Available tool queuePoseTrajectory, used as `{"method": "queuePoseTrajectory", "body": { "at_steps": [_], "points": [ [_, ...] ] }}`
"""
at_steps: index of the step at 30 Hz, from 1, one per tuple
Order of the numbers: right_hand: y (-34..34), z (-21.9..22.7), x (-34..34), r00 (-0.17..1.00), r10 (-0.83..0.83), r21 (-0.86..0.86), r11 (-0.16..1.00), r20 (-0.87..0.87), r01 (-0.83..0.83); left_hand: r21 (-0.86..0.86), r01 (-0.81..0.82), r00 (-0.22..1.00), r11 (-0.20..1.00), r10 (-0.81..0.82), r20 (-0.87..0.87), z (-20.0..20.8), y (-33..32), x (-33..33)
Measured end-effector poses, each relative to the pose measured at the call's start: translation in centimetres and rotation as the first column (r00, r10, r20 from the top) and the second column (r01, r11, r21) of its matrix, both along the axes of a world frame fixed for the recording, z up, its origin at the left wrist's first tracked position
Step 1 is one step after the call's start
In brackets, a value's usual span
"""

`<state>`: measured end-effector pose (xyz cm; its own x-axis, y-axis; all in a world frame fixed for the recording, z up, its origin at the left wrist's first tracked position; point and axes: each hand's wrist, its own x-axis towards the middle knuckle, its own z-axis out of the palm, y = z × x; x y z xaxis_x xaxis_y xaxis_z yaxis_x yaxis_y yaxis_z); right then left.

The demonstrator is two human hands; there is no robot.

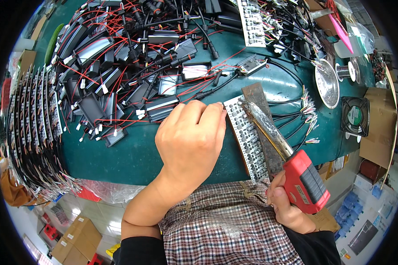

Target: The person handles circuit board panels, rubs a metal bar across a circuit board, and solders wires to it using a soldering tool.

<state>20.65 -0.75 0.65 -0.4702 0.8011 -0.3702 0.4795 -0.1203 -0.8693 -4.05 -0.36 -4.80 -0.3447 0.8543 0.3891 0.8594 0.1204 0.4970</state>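
Observation:
My right hand (289, 207) is wrapped round a red and black soldering gun (303, 179). Its long metal tip reaches up and left, over the far end of a white circuit board panel (246, 139). The panel lies along a dark, worn flat bar (273, 154) near the table's front edge. My left hand (192, 137) is closed, back uppermost, with fingertips beside the panel's far left corner. Whatever those fingers may pinch is hidden. Several black cables (292, 115) with bare, stripped wire ends lie right of the bar.
Black housings (90, 108) with red wires heap across the back left of the green table (119, 165). Wired board strips (35, 106) hang over the left edge. Another white panel (252, 26) lies at the back. A metal bowl (327, 84), wire spool (345, 71) and fan (355, 115) stand right.

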Motion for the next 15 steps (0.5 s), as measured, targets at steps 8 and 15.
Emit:
{"method": "queuePoseTrajectory", "body": {
  "at_steps": [8, 15],
  "points": [
    [0.3, -0.9, 0.5, 0.978, -0.109, 0.102, 0.986, -0.176, 0.128, -0.014, 0.014, 1.000, 1.000, -0.014, -0.013, 0.2, 0.0, -0.1],
    [3.5, -0.4, 2.7, 0.754, -0.456, 0.268, 0.741, -0.473, 0.616, 0.012, 0.020, 1.000, 1.000, -0.020, -0.015, 0.4, 0.2, 0.1]
  ]
}}
